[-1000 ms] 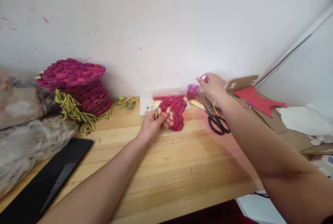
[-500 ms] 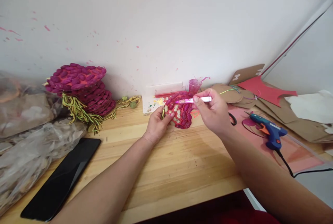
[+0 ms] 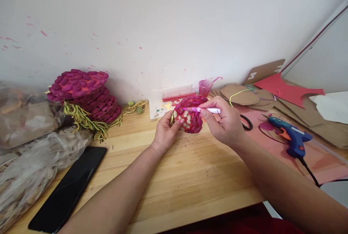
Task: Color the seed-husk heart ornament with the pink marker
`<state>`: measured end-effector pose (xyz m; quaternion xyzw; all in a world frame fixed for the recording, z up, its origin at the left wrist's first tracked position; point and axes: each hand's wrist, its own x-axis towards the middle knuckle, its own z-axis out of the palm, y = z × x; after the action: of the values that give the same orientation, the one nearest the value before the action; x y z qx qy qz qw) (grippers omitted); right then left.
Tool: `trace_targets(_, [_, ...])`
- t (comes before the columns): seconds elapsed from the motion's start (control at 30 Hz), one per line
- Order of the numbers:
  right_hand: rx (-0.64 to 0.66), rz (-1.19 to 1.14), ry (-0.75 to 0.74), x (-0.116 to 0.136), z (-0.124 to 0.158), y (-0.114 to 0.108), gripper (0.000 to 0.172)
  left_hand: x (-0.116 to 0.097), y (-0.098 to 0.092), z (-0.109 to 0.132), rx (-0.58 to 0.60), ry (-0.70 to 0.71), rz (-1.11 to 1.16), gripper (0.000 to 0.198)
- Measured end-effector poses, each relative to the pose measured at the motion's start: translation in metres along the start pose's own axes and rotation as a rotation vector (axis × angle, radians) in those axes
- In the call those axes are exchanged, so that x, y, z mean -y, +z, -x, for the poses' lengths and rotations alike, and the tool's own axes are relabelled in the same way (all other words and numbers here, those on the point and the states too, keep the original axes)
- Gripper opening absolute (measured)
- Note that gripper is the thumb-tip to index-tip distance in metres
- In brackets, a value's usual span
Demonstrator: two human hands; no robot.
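A round red disc [image 3: 196, 122] is covered with peanut shells, many painted magenta and several still pale on its left part. My left hand [image 3: 167, 131] grips the disc's left edge, thumb on the front and fingers behind. Tilted toward me, the disc is held up over the wooden table [image 3: 185, 168]. Between thumb and fingers, my right hand [image 3: 224, 121] pinches a paintbrush [image 3: 214, 110] with a white handle and a magenta tip. That tip is at the pale shells near the disc's upper middle; whether it touches is hard to see.
Left: a stack of magenta shell discs [image 3: 78, 83] with yellow-green yarn [image 3: 85, 118], plastic bags [image 3: 40, 168], a black phone [image 3: 69, 190]. Behind: a pink-stained cup [image 3: 205, 87] and star confetti [image 3: 167, 106]. Right: cardboard discs [image 3: 239, 95], black-handled scissors [image 3: 247, 122], a corded glue gun [image 3: 292, 136].
The brush tip has moved slightly down, from the magenta shells to the pale ones. My right hand has lowered a little and tilted. The view has shifted slightly.
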<state>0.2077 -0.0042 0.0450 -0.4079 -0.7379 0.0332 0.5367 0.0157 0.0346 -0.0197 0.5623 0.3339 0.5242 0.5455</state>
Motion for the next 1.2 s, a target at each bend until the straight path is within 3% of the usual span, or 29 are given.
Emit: trace_targets(1.2, [0.036,0.018,-0.028,0.0038,-0.0038,-0.0037,0.002,-0.0051,0.0017,-0.0001,0.002,-0.016,0.028,0.043])
